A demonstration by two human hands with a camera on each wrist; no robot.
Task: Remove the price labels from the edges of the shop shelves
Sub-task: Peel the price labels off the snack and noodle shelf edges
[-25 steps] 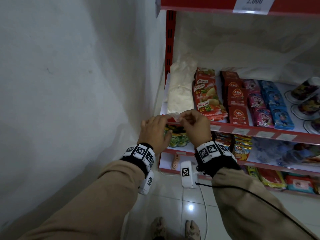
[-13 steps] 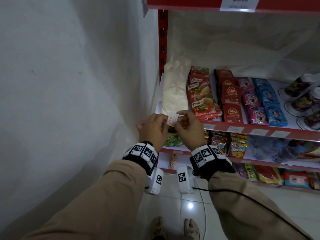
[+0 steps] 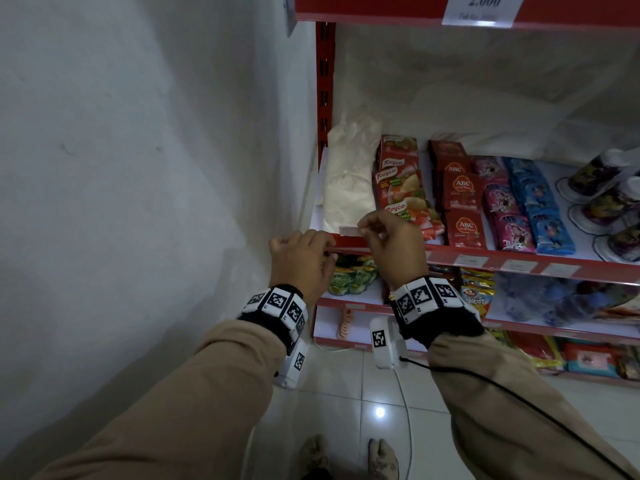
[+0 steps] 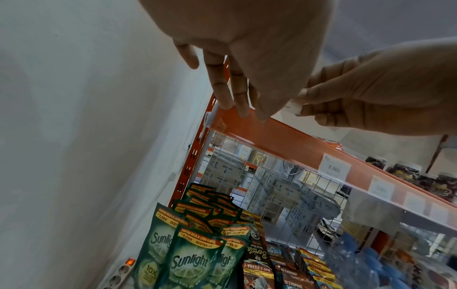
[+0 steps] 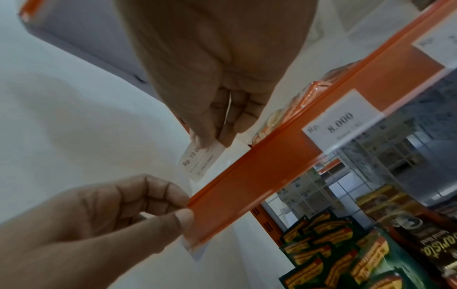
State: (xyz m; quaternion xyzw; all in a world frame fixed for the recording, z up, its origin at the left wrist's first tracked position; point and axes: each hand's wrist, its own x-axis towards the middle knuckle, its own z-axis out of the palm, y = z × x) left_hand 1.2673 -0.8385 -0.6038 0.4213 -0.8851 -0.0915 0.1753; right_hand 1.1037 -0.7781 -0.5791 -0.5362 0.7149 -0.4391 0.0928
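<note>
My right hand (image 3: pixel 362 230) pinches a white price label (image 3: pixel 349 231) between thumb and fingers, just above the red shelf edge (image 3: pixel 519 261) and free of it. The right wrist view shows the label (image 5: pixel 200 160) printed "Rp. 10.0..", sticking out below my right hand (image 5: pixel 212 140). My left hand (image 3: pixel 322 244) is at the shelf edge's left end. There its thumb and curled fingers (image 5: pixel 168 195) pinch the strip (image 5: pixel 247 187). Three more labels (image 3: pixel 471 260) sit in the strip to the right, one marked "8.000" (image 5: pixel 342 122).
A white wall (image 3: pixel 138 168) closes the left side. The shelf holds a white bag (image 3: pixel 349 181), Royco packs (image 3: pixel 398 188) and ABC sachets (image 3: pixel 462 202). Sunlight pouches (image 4: pixel 190 260) stand on the shelf below. The upper shelf carries a "2.000" label (image 3: pixel 483 8).
The label has come out of the shelf strip. My right hand now holds it alone above the edge, and my left hand has let go and moved to the strip's left end.
</note>
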